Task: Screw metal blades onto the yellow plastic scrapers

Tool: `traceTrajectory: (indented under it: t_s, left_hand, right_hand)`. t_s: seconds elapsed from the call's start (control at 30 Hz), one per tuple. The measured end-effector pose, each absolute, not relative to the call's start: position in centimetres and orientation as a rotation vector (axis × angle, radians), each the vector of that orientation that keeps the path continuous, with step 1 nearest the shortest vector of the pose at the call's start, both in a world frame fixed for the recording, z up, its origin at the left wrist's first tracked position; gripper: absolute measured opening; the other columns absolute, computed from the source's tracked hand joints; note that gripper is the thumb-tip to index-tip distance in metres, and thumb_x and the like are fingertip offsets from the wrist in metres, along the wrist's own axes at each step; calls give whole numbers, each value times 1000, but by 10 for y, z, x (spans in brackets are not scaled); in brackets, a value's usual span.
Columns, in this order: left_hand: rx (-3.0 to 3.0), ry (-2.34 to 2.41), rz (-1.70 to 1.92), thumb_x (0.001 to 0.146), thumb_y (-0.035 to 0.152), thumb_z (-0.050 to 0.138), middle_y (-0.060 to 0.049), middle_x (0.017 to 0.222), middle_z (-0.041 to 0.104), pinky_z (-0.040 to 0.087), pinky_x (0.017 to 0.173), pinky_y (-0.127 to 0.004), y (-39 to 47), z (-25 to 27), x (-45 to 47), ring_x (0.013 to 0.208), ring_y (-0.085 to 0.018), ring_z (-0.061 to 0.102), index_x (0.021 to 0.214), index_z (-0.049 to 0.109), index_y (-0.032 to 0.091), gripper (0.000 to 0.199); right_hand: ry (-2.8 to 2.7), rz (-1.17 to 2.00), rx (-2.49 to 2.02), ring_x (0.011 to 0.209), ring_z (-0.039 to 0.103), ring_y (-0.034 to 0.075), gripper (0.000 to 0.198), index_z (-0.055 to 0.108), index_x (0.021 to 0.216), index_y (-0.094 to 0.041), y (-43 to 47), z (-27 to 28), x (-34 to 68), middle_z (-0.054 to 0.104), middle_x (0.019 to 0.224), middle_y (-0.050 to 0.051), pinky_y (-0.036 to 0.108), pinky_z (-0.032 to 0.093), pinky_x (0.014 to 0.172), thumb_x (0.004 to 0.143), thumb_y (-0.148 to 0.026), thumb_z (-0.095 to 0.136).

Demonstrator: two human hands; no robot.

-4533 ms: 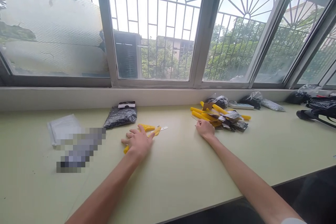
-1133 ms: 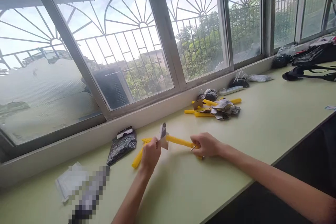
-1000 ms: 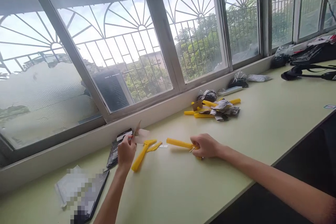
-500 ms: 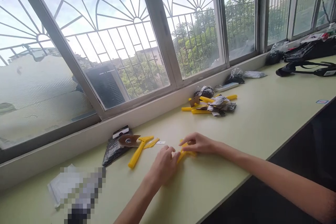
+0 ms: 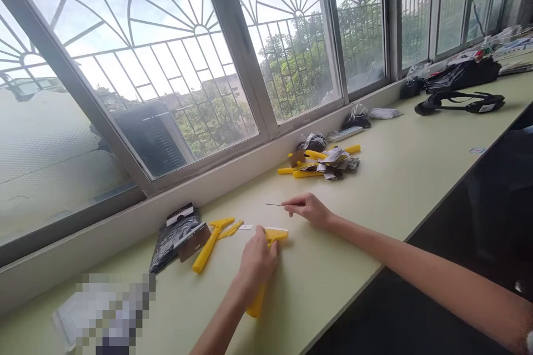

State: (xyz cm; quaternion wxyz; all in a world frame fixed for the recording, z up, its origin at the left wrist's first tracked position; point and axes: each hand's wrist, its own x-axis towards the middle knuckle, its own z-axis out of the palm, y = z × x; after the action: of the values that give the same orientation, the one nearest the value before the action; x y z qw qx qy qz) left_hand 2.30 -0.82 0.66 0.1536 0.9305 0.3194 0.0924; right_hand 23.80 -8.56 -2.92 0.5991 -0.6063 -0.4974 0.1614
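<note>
The left hand (image 5: 257, 260) is wrapped on the neck of a yellow T-shaped tool (image 5: 277, 234), which lies on the table (image 5: 353, 199): its head at one o'clock of the hand, its handle at six. The right hand (image 5: 310, 211), at two o'clock, pinches a thin metal rod (image 5: 272, 204), pointing to nine o'clock and apart from the yellow tool. The step in hand seems to be steadying this tool; using the rod on it would call for a firm left grip and careful aim. At ten o'clock lie a second yellow tool (image 5: 211, 242) and a black bag (image 5: 172, 239). A small white strip (image 5: 245, 227), at eleven, could disturb the left fingers. The yellow-and-card pile (image 5: 320, 163), between one and two, stands well apart.
</note>
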Motion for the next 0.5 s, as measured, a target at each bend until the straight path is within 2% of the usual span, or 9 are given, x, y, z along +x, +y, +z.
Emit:
traceTrajectory:
  t_s: [0.13,0.2,0.33,0.4,0.5]
  left_hand:
    - [2568,1010,249,92,37,51,-6,88,69,39,69,-29,-1,9,7,85,-24,64,117,52,20,30]
    - [2532,1073,297,92,42,51,-4,86,69,38,69,-28,-1,6,1,83,-24,65,127,48,19,41]
    - [2523,1118,417,91,53,51,-4,89,69,37,66,-28,-8,-1,-7,84,-25,67,145,37,17,66]
    - [2518,1123,419,87,55,55,-5,88,69,36,64,-28,-9,0,-8,83,-26,66,137,47,16,63]
    - [2483,1126,389,79,52,65,-5,82,69,35,59,-28,-4,5,-8,78,-26,65,109,62,19,45]
  right_hand:
    - [-1051,315,-1368,62,50,14,38,78,80,-16,-88,-24,233,63,65,1,28,37,58,79,-53,70]
    - [-1016,309,-1337,58,46,12,38,75,79,-16,-91,-20,230,58,63,0,27,34,55,81,-53,68]
    - [-986,496,-1148,52,31,9,41,73,83,-16,-90,-9,217,35,56,-7,26,29,50,83,-57,68]
    - [-984,568,-1021,53,28,9,46,72,86,-16,-83,-3,208,30,58,-7,26,28,51,82,-62,70]
    - [-940,617,-895,52,25,8,52,69,82,-16,-67,7,196,32,58,-7,26,24,48,81,-69,67]
